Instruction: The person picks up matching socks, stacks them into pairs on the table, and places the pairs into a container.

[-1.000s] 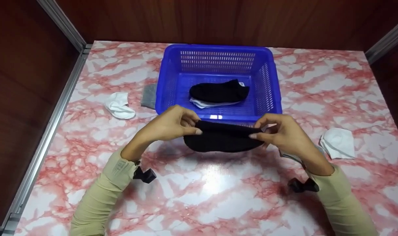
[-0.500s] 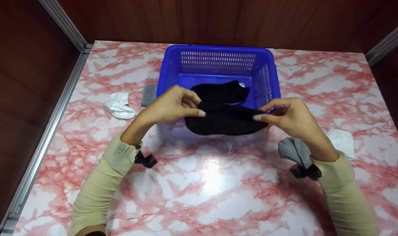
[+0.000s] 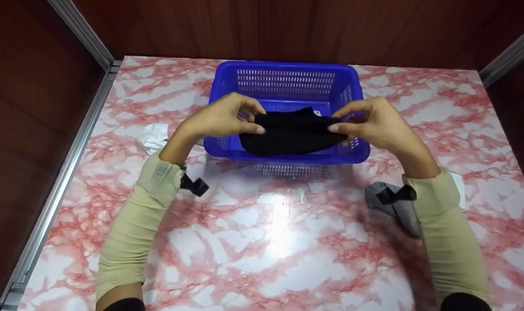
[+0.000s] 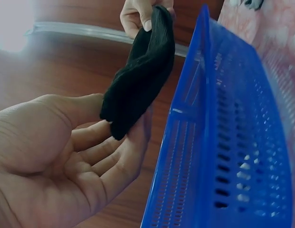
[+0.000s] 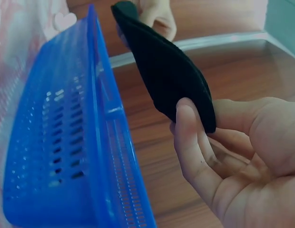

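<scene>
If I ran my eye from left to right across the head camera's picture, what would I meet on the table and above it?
White sock → left hand → black sock → right hand → white cloth, mostly hidden behind the sleeve.
</scene>
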`<state>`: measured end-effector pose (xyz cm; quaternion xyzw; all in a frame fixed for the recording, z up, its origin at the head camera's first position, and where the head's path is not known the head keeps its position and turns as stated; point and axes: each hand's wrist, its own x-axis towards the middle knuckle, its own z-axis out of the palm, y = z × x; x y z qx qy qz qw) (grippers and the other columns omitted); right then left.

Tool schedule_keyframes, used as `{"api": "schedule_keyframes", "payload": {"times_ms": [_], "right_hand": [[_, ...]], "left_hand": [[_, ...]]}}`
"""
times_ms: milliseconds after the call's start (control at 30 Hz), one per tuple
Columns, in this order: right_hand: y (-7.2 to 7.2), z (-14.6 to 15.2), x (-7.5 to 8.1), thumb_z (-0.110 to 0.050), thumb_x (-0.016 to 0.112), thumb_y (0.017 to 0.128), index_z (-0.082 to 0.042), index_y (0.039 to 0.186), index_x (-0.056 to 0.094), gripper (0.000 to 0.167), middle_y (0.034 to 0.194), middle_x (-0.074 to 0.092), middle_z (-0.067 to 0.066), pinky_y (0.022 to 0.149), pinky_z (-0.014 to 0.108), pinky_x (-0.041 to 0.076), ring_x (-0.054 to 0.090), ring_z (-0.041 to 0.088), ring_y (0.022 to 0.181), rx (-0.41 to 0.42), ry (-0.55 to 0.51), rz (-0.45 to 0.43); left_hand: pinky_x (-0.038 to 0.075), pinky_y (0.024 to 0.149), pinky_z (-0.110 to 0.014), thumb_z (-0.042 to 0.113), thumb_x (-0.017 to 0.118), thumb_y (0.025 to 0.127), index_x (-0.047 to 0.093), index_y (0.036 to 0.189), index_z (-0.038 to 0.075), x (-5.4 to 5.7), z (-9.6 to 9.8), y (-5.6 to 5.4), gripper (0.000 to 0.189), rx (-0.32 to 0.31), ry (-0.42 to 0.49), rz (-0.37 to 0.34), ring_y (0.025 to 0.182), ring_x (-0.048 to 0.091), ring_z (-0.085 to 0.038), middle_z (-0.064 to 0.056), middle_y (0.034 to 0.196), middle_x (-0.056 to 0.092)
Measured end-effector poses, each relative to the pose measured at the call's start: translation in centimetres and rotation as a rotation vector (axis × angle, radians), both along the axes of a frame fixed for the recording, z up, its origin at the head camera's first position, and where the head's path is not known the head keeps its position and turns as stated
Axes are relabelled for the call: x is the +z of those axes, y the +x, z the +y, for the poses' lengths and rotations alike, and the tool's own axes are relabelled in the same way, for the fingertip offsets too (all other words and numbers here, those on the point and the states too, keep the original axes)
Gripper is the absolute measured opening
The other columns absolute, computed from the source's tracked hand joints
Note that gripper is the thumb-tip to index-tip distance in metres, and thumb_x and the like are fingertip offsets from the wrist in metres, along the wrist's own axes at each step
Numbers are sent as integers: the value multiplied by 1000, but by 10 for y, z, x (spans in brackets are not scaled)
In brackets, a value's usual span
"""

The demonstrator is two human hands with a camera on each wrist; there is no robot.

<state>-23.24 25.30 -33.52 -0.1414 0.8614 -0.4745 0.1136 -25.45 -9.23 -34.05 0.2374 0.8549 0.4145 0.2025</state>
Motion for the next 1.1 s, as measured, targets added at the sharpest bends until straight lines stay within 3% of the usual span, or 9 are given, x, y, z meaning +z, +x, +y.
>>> {"api": "schedule_keyframes", "payload": {"times_ms": [200, 433, 667, 933, 1100], "right_hand": [[-22, -2, 3, -14, 82, 91, 0, 115, 77, 27, 92, 78, -4, 61, 28, 63, 74, 12, 61, 45, 65, -10], [-52, -7, 3, -16, 79, 95, -2, 122, 75, 31, 97, 79, -5, 65, 26, 63, 74, 10, 65, 90, 158, -72], [-81, -10, 0, -17, 77, 96, -3, 124, 73, 32, 90, 78, -10, 67, 26, 62, 73, 9, 67, 120, 169, -134], [-102, -16, -5, -16, 77, 96, -3, 121, 73, 28, 89, 78, -10, 68, 26, 62, 70, 9, 67, 136, 147, -220], [-111, -21, -10, -17, 76, 97, -4, 122, 72, 28, 92, 78, -10, 72, 28, 64, 71, 9, 69, 129, 150, -258]], "left_hand": [[51, 85, -26, 22, 78, 96, 70, 131, 7, 6, -2, -22, 39, -65, -108, 29, 104, 64, -17, -10, 120, 72], [49, 70, -18, 24, 76, 97, 68, 133, 8, 6, -3, -49, 40, -57, -144, -6, 90, 61, -6, -2, 109, 71], [54, 92, -26, 31, 73, 100, 63, 143, 11, 4, -5, -72, 49, -30, -189, -38, 124, 63, -20, -12, 140, 68], [55, 76, -19, 33, 73, 99, 65, 143, 16, -9, -4, -88, 47, -6, -172, -105, 96, 62, -5, -6, 128, 70], [47, 78, -18, 33, 72, 99, 68, 139, 14, -20, 3, -98, 44, 16, -201, -37, 95, 56, -7, -2, 120, 69]]}}
